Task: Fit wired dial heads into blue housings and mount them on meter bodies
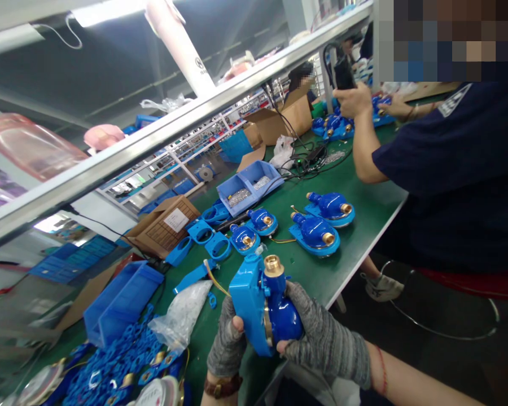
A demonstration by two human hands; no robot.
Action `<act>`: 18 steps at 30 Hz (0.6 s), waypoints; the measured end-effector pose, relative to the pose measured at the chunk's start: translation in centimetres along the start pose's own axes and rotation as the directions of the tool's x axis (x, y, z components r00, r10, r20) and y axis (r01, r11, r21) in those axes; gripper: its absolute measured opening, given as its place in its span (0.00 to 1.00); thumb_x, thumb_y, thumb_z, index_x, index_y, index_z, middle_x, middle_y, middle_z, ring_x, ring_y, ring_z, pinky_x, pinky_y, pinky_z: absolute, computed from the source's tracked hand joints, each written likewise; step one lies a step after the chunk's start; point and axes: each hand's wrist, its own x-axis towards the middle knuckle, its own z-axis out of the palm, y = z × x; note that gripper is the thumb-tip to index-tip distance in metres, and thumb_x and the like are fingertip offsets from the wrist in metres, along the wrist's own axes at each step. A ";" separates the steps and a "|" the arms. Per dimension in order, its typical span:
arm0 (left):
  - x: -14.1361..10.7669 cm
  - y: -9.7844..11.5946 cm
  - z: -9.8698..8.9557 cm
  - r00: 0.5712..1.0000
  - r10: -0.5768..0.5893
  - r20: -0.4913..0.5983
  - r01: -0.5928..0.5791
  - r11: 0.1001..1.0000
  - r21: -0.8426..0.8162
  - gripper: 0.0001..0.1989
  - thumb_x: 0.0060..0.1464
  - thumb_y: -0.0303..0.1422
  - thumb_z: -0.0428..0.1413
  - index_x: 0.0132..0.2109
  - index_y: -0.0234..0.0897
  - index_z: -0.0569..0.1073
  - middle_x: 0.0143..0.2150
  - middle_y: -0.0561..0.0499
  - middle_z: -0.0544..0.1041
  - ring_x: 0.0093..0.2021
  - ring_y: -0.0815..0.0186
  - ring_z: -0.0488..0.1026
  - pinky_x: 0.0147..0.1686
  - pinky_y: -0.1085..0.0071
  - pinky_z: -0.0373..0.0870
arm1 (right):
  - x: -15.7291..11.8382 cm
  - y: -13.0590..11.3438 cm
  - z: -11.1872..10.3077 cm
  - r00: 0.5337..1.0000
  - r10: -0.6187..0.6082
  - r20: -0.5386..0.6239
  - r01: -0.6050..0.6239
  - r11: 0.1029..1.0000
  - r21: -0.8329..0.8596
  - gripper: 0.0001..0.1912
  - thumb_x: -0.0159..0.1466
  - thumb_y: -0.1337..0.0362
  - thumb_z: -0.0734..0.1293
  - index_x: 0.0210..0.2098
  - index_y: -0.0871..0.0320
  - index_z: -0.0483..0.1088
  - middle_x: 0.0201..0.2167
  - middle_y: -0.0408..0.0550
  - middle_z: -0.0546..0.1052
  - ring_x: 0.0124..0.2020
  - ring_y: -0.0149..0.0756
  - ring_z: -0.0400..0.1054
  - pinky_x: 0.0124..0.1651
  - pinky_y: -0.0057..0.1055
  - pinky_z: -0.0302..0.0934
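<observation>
My left hand (227, 341) and my right hand (324, 344), both in grey fingerless gloves, grip a blue water meter body (262, 307) between them. Its brass threaded port (273, 265) points up, and a thin yellow wire runs from it towards the bench. The meter's far side is hidden by my gloves. Several similar blue meters, such as one with brass ends (314, 234), lie on the green workbench (355, 251) beyond my hands. Blue plastic ring brackets (217, 246) lie close by.
A blue compartment tray of small metal parts (245, 189) and a cardboard box (164, 225) stand on the bench. At lower left are a blue bin (121, 301), a clear plastic bag (181, 314) and a heap of blue parts (114, 361). A co-worker in a navy shirt (461, 169) sits at right, holding a black tool (344, 73).
</observation>
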 end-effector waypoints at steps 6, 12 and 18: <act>-0.4 -1.0 -0.5 0.995 -0.018 -0.097 0.018 1.000 -0.001 0.30 0.44 0.56 0.63 0.49 0.42 0.76 0.57 0.45 0.76 0.63 0.45 0.66 0.65 0.49 0.59 | 0.2 -0.1 -0.1 0.999 0.033 0.031 -0.035 0.999 0.041 0.50 0.60 0.46 0.69 0.71 0.57 0.41 0.68 0.65 0.55 0.68 0.58 0.53 0.66 0.55 0.53; -0.7 -0.5 0.0 0.996 -0.022 -0.085 0.019 0.999 -0.032 0.35 0.43 0.57 0.63 0.55 0.45 0.74 0.56 0.45 0.76 0.59 0.45 0.70 0.62 0.48 0.65 | 0.1 -0.2 0.3 0.999 0.034 0.031 -0.035 0.998 0.045 0.52 0.59 0.45 0.69 0.71 0.57 0.39 0.68 0.65 0.54 0.68 0.59 0.52 0.66 0.56 0.52; -0.5 -0.5 0.0 0.993 0.044 -0.112 -0.037 0.997 0.067 0.39 0.39 0.55 0.67 0.57 0.43 0.73 0.61 0.45 0.72 0.63 0.44 0.65 0.68 0.52 0.56 | -0.2 0.3 0.3 1.000 -0.004 -0.006 0.003 0.997 -0.075 0.50 0.61 0.44 0.68 0.72 0.55 0.41 0.68 0.66 0.55 0.67 0.61 0.54 0.64 0.55 0.57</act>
